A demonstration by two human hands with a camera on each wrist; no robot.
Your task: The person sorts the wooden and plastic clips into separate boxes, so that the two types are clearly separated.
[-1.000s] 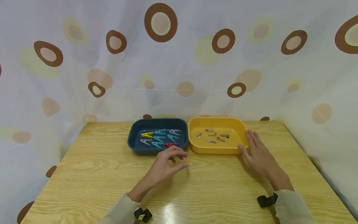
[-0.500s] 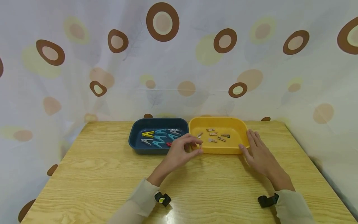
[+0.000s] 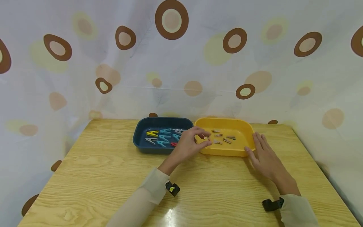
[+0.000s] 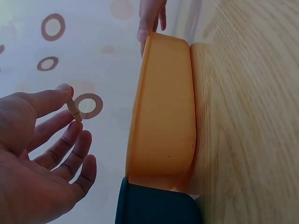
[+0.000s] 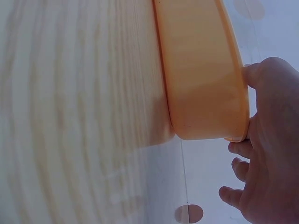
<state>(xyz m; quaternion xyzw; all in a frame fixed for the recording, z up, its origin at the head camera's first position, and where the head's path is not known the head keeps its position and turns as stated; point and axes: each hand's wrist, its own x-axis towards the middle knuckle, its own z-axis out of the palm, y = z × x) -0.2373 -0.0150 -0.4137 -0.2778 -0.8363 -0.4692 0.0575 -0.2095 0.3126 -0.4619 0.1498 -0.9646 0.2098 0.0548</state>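
Note:
Between its thumb and index finger, my left hand (image 3: 187, 143) pinches a small wooden clothespin (image 4: 74, 110). It hovers over the left front part of a yellow tray (image 3: 224, 152), above the rim. Inside that tray lie several small clothespins, one of them a wooden clothespin (image 3: 227, 141) near the middle. My right hand (image 3: 266, 159) rests at the tray's right front corner, thumb on the front rim and fingers along the right side. In the right wrist view, the thumb touches the orange-looking rim and the other fingers are loosely bent.
A dark blue tray (image 3: 151, 150) stands against the yellow one on the left. It holds several larger plastic clothespins, including a yellow clothespin (image 3: 152, 133) and a red clothespin (image 3: 173, 144). Both trays sit at the back of the wooden table (image 3: 93, 176), before a patterned curtain (image 3: 170, 69).
My left hand has moved right and away from me, carrying the small clothespin from in front of the trays to over the yellow tray. The right hand stays at the tray's corner.

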